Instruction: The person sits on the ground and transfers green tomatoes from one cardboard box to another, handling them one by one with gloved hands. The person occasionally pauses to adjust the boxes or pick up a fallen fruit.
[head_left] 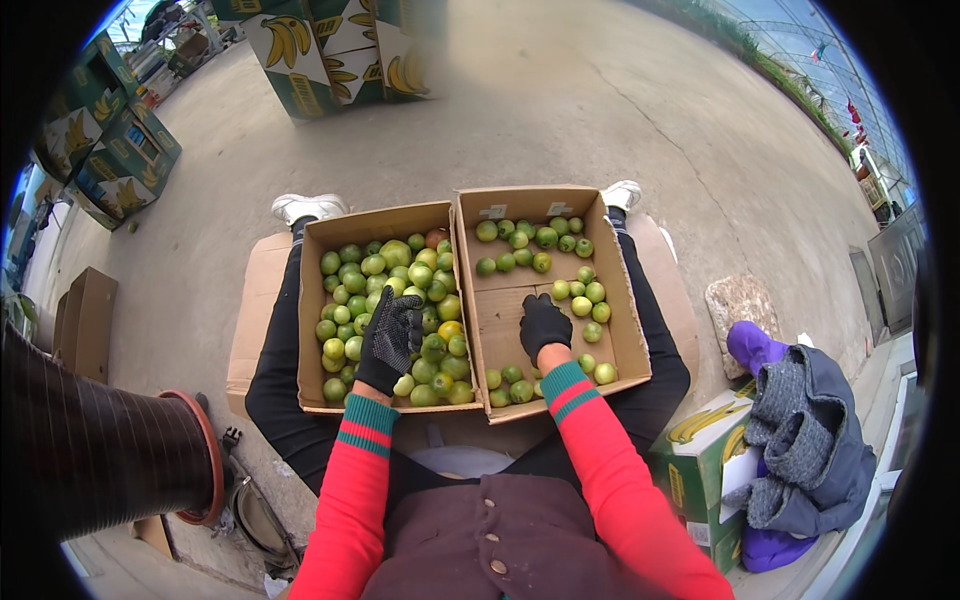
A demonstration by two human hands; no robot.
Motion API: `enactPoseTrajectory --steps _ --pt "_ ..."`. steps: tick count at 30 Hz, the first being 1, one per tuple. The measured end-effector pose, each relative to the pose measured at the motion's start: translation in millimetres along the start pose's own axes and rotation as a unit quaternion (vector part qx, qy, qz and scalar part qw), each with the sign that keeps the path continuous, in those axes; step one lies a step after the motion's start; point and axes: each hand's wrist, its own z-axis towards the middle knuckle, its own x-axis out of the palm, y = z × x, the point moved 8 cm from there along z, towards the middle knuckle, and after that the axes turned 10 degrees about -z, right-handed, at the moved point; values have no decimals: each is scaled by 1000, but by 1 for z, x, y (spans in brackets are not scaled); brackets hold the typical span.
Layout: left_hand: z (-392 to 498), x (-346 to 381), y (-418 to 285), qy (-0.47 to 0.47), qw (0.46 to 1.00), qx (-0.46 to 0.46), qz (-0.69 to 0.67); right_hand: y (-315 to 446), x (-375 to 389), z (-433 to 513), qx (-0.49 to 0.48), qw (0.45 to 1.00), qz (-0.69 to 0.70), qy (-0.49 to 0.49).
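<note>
My left hand [390, 336], in a black glove with a dotted palm, is over the left cardboard box [375, 219]. Its fingers are apart, with no fruit visible in them. Below and around it lie many green tomatoes [364, 283], a few of them yellowish or reddish. My right hand [545, 324], also gloved in black, hangs over bare cardboard in the right cardboard box [499, 319]. Its fingers curl away from me, so whatever may be in them is hidden. Smaller green tomatoes [547, 238] lie along that box's far end, right side and near end.
Both boxes stand side by side between my outstretched legs. A banana carton [697, 457] with a grey jacket [810, 442] on it is at the right. To the left are a large dark pot [135, 442] and a brown carton [86, 322]. More banana cartons [300, 67] stand ahead.
</note>
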Motion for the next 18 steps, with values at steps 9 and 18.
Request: enactPoseTrajectory --steps 9,18 --pt "-24 32 34 120 918 -117 360 62 -105 -77 -340 835 228 -367" --pt "-17 29 25 103 937 -43 330 62 -100 -63 -317 857 222 -340"
